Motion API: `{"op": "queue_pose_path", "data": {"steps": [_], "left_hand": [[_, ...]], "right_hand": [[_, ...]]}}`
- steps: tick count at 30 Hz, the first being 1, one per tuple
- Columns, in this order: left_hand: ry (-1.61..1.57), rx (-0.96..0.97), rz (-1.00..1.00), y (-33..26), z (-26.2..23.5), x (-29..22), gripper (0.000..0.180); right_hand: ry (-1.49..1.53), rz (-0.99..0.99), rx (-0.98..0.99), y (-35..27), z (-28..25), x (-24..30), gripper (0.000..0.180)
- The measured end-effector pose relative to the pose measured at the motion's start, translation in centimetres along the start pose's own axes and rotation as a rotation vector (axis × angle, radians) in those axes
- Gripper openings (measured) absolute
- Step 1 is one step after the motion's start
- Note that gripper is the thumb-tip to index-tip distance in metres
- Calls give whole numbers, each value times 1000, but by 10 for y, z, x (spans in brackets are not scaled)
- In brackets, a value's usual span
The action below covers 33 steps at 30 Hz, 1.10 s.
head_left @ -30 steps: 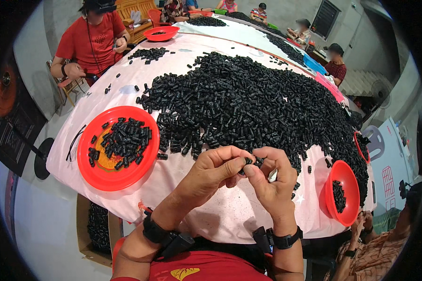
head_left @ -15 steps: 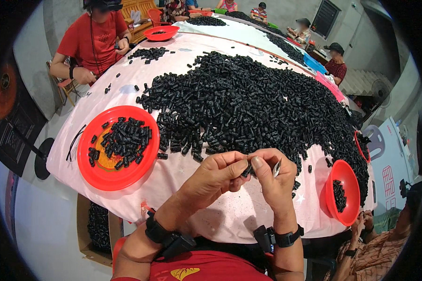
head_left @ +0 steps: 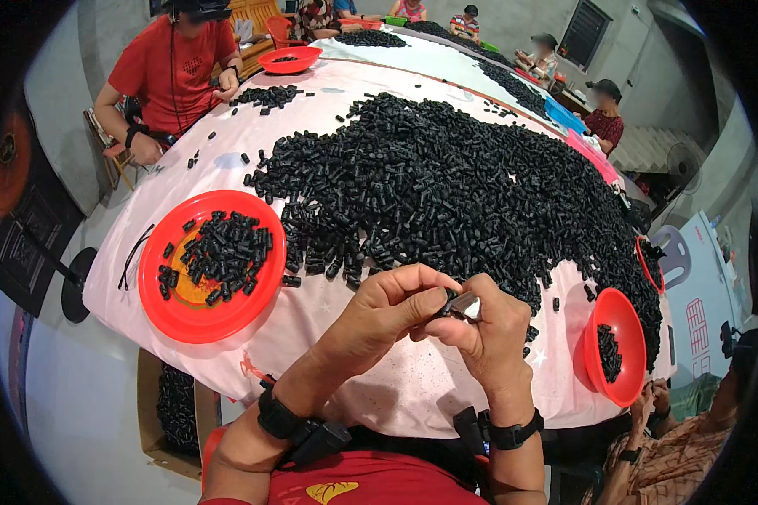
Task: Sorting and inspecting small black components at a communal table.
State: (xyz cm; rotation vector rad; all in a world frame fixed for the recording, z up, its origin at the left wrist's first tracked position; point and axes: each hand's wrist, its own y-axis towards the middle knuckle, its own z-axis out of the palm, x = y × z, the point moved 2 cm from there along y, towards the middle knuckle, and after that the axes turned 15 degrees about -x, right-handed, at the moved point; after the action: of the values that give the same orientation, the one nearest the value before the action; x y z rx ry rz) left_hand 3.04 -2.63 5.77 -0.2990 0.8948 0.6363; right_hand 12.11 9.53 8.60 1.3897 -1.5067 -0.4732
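In front of me, over the near edge of the cloth, my two hands meet. My left hand is closed, pinching a small black cylindrical piece between thumb and fingers. Closed around a small shiny metal blade, my right hand holds it against the black piece. The blade's handle is hidden in my fingers. A large heap of similar black pieces spreads just beyond my hands. Fine dark specks dot the pink cloth below them.
A red plate with black pieces lies at left, and a red bowl with more stands at right. Below the table's left edge is a cardboard box of pieces. Co-workers sit around the table, one in red at far left.
My right hand has turned, so the metal blade now lies across the black piece with more of it showing. My left hand keeps its pinch. The co-worker at far left has lowered a hand.
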Motion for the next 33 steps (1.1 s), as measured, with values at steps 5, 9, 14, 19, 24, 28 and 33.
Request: {"op": "queue_pose_path", "data": {"steps": [5,9,14,19,24,28,33], "left_hand": [[62,-10,18,0,1,1,24],[81,-7,31,1,-1,1,23],[109,1,51,1,-2,0,22],[96,-7,39,2,-3,1,21],[98,10,69,3,-6,1,21],[104,29,52,3,-6,0,21],[76,15,48,3,-7,2,21]], "right_hand": [[-92,-49,0,0,-1,-2,60],[-105,-60,-6,-1,0,-3,60],[-125,-72,1,-1,1,-3,60],[-153,-103,-15,-3,3,-2,59],[-153,-90,-23,-1,0,-3,59],[-145,-98,-27,-4,2,-6,60],[-156,-89,-19,-6,5,-7,60]]}}
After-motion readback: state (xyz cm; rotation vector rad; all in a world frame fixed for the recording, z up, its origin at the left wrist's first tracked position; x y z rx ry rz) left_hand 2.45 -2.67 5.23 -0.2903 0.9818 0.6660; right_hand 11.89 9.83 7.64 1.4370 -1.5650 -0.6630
